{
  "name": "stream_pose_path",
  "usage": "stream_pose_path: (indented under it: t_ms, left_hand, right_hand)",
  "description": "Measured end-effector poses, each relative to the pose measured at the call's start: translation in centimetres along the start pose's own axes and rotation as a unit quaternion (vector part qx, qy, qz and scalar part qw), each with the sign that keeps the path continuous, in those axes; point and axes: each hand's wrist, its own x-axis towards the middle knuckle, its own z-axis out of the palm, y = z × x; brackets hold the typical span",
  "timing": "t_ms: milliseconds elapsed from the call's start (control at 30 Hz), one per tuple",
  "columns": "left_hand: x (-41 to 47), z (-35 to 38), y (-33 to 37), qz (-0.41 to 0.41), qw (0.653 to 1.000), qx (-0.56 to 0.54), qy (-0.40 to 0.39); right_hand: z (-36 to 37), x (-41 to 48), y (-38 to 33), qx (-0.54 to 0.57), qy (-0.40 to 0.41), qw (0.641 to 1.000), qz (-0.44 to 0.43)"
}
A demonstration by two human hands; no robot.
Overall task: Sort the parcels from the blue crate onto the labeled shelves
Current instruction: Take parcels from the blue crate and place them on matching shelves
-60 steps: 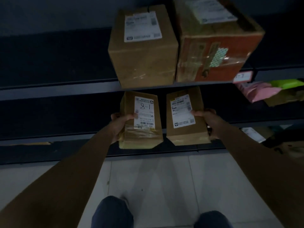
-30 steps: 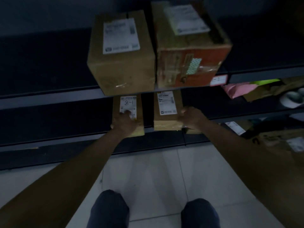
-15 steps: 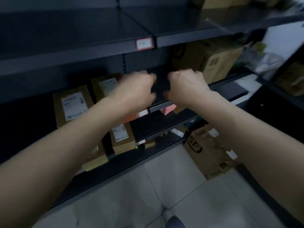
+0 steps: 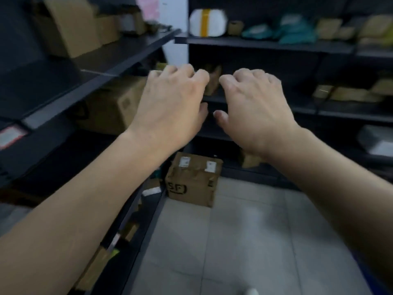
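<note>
My left hand (image 4: 170, 107) and right hand (image 4: 255, 109) hang side by side mid-frame, fingers (image 4: 244, 74) loosely curled and grasping nothing. The blue crate is not in view, so I judge the step is fetching a parcel. I should find the crate, read each label before lifting, and match it to a shelf tag. The upper-left shelf (image 4: 119, 54) holds brown cartons (image 4: 72, 24). The back shelf (image 4: 265, 44), upper right, holds a white parcel (image 4: 214, 22) with yellow tape and teal bags (image 4: 295, 30). A taped SF carton (image 4: 191, 182) sits on the floor (image 4: 244, 241), centre frame.
</note>
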Motion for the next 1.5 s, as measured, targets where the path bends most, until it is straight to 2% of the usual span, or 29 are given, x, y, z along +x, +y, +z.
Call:
stream_pose_path:
  t_ms: [233,433,567,733,967,1100,1300,1400,1500]
  left_hand:
    - [8.2,5.0,15.2,0.129,0.979,-0.160,0.012]
    - [13.5,8.6,31.9,0.242,0.935,-0.259,0.008]
    - [16.1,10.5,42.1,0.287,0.907,-0.307,-0.007]
    - [18.8,13.1,53.3,0.355,0.868,-0.344,-0.045]
    - [21.1,16.9,66.8,0.438,0.800,-0.400,-0.093]
    - [22.2,18.6,73.9,0.490,0.754,-0.424,-0.111]
    - [21.1,21.7,83.4,0.553,0.688,-0.433,-0.181]
    - [19.4,23.2,87.6,0.558,0.670,-0.431,-0.235]
    - [17.1,25.0,91.6,0.547,0.665,-0.414,-0.294]
  right_hand:
    - [-0.9,-7.3,15.2,-0.074,-0.033,0.980,0.184]
    - [-1.6,-14.4,29.2,-0.126,-0.066,0.938,0.317]
    - [-2.5,-18.9,37.8,-0.149,-0.084,0.905,0.390]
    - [-3.3,-25.1,46.1,-0.175,-0.094,0.847,0.492]
    - [-2.8,-33.0,55.7,-0.212,-0.121,0.750,0.615]
    - [-1.9,-36.8,60.4,-0.228,-0.120,0.695,0.671]
    - [-0.2,-43.9,64.8,-0.196,-0.115,0.612,0.758]
    - [0.7,-48.4,66.2,-0.166,-0.119,0.580,0.788]
    - [1.8,-53.2,67.9,-0.137,-0.146,0.558,0.806]
